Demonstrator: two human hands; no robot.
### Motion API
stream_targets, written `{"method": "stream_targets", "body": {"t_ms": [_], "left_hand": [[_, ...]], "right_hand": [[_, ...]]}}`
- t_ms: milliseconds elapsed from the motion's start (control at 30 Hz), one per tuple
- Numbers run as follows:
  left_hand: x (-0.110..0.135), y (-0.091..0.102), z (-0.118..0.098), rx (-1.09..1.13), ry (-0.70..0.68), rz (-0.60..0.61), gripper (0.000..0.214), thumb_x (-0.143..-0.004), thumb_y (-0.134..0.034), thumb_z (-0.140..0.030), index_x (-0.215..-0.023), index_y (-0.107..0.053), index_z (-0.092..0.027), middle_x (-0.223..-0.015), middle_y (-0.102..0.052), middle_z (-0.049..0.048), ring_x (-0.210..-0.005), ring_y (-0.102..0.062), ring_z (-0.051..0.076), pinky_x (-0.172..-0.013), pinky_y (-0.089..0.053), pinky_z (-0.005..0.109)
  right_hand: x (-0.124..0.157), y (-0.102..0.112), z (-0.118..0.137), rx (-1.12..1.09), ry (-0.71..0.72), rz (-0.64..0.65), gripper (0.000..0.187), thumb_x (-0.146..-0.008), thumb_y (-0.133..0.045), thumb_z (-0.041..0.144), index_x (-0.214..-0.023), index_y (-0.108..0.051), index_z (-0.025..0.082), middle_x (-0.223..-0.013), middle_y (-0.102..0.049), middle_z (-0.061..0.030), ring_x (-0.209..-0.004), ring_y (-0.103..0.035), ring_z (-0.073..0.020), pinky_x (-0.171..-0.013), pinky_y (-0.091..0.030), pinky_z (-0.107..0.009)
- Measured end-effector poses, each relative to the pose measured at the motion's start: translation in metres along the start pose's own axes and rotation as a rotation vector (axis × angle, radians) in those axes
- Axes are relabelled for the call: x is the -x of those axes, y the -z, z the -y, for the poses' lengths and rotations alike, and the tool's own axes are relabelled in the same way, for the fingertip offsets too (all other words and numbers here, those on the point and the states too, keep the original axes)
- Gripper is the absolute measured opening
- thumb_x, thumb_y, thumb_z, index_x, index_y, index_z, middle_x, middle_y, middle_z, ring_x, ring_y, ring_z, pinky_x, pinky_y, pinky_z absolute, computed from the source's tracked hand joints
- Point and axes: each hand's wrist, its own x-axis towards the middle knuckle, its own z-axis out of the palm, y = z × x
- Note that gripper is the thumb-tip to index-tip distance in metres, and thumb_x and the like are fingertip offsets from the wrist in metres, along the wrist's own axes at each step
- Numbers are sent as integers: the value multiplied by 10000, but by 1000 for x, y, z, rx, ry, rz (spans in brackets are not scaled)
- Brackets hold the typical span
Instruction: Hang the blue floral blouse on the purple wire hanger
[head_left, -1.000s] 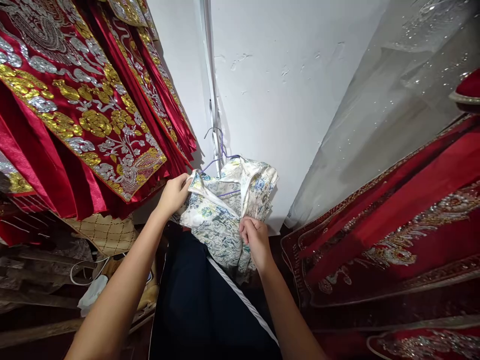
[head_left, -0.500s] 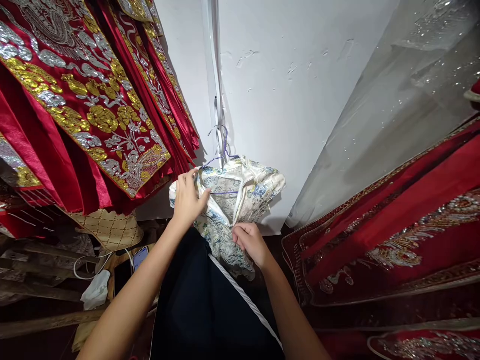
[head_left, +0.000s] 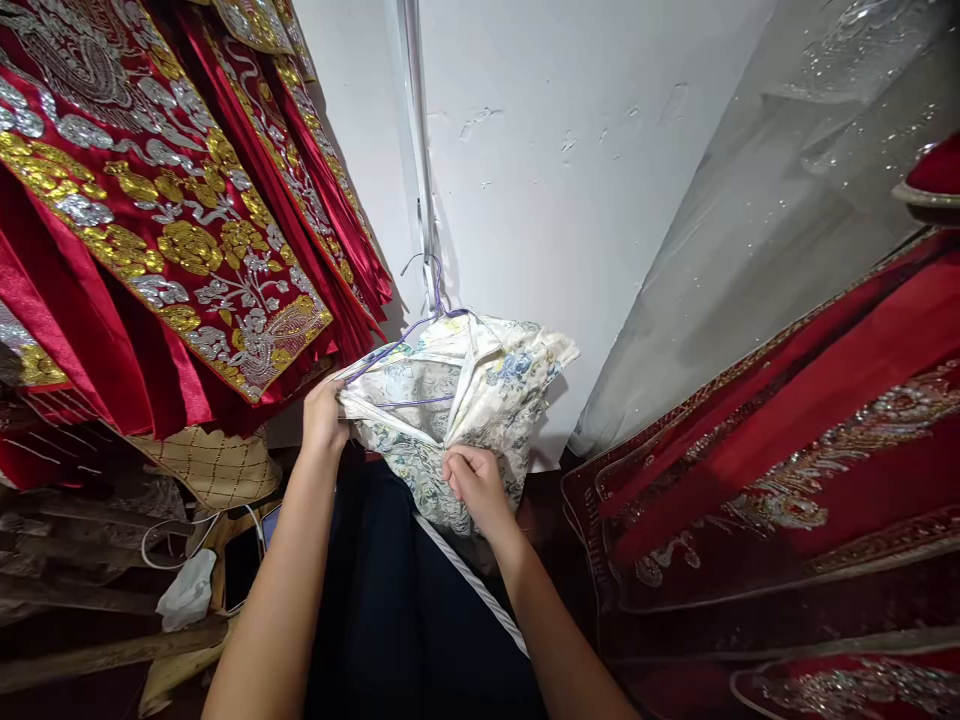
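A cream garment with a blue and yellow floral print (head_left: 517, 375) hangs on a purple hanger (head_left: 390, 350) in front of the white wall. Its neckline gapes, and the hanger's lower bar shows inside. My left hand (head_left: 326, 415) is closed around the garment's left shoulder, at the end of the hanger. With fingers curled, my right hand (head_left: 472, 480) pinches the front of the garment at the bottom of the neck opening. The fabric is stretched between both hands. My left fingertips are partly hidden behind the cloth.
Red garments with gold and silver embroidery (head_left: 195, 250) hang at the left. A sheer sparkling white fabric (head_left: 720, 220) and red beaded garments (head_left: 787, 470) fill the right. Low at left are a phone (head_left: 244, 565), a white cable (head_left: 161, 565) and a crumpled white tissue (head_left: 187, 590).
My left hand has moved left and down from the collar to the shoulder and closed on it, pulling the neckline wider. My right hand has shifted slightly left, still pinching the front.
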Motion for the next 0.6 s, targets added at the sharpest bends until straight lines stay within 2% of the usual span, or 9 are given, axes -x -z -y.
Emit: {"method": "stream_targets", "body": {"t_ms": [100, 300, 467, 600], "left_hand": [[1, -3, 6, 157, 174, -36, 206, -753, -522, -104, -896, -670, -112, -692, -685, 58, -641, -662, 176, -652, -567, 282], [5, -9, 18, 399, 461, 17, 500, -766, -433, -61, -1236, -605, -54, -995, -750, 174, -877, -745, 273, -791, -619, 433], [25, -4, 49, 510, 626, 54, 601, -800, -375, -23, -1381, -519, -64, -1116, -737, 174, -919, -751, 244, -839, -616, 398], [58, 4, 80, 475, 691, 61, 530, -853, -405, -42, -1366, -532, -81, -955, -774, 129, -792, -755, 209, -794, -618, 334]], "right_hand": [[-2, 0, 1, -6, 11, -21, 240, -773, -470, 240, -545, -533, 198, -381, -384, 64, -372, -338, -85, -446, -235, -244], [-5, 0, 3, -45, 13, -60, 241, -767, -476, 249, -535, -524, 203, -385, -372, 66, -372, -322, -83, -449, -224, -250], [-1, 13, -3, -48, 25, -101, 248, -776, -477, 260, -539, -522, 203, -396, -379, 61, -389, -323, -86, -465, -242, -250], [8, 24, -17, 58, -80, -48, 271, -773, -467, 252, -511, -511, 200, -368, -373, 56, -373, -328, -87, -456, -228, -245]]}}
